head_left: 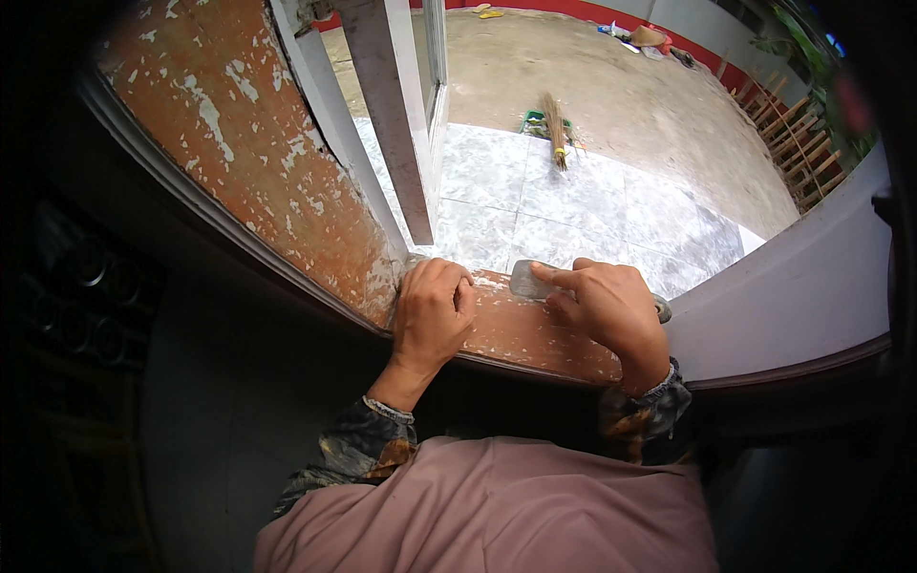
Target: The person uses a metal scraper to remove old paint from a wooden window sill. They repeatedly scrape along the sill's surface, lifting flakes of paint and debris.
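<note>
A window sill [521, 329] of brown wood, flecked with leftover white paint, runs across in front of me. My right hand [611, 301] is closed around a putty knife, its fingertips resting on the blade. The putty knife [531, 281] has a wide grey metal blade that lies over the sill, pointing left, and its handle end shows past my hand. At the sill's left corner, my left hand [433, 304] rests with curled fingers. Whatever is inside those fingers, if anything, is hidden.
On the left stands a frame post [258, 143] with patchy, flaking white paint. A white window sash [392, 115] swings outward beside it. Painted white frame [774, 277] borders the right. Outside, a stick broom [554, 134] lies over a green dustpan [531, 122] on pale tiles [573, 210].
</note>
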`<state>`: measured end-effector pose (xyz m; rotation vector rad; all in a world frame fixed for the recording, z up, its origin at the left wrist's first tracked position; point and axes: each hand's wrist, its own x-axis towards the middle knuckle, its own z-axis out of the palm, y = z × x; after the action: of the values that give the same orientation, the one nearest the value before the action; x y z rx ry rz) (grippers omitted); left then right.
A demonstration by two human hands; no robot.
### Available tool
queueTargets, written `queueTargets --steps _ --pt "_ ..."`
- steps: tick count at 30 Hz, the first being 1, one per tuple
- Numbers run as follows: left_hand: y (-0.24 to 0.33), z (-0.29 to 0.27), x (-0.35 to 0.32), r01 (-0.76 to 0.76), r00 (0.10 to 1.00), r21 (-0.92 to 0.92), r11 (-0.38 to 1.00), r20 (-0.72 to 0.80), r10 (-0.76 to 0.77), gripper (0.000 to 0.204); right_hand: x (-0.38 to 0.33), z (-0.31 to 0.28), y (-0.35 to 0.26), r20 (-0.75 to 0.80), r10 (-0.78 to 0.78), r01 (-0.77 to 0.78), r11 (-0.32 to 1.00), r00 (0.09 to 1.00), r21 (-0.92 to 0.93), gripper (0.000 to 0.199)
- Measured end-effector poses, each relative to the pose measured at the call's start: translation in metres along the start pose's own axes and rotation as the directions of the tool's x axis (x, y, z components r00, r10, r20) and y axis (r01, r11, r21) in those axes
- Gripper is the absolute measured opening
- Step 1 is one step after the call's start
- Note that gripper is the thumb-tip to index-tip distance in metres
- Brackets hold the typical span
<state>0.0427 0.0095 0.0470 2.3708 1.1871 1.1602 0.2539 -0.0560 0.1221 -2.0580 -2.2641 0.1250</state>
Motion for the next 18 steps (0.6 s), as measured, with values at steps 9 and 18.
queueTargets --steps 9,18 --pt "-0.0012 0.0018 -0.0010 0.001 1.000 0.005 1.000 -0.003 -0.001 0.004 0.0018 -0.0004 0.0012 -0.001 -0.037 0.037 0.999 0.999 0.010 0.037" --pt "-0.0005 0.0025 -0.0014 0.005 1.000 0.011 1.000 -0.018 -0.005 0.005 0.0020 0.0054 0.0054 0.006 -0.004 0.004 1.000 1.000 0.020 0.035"
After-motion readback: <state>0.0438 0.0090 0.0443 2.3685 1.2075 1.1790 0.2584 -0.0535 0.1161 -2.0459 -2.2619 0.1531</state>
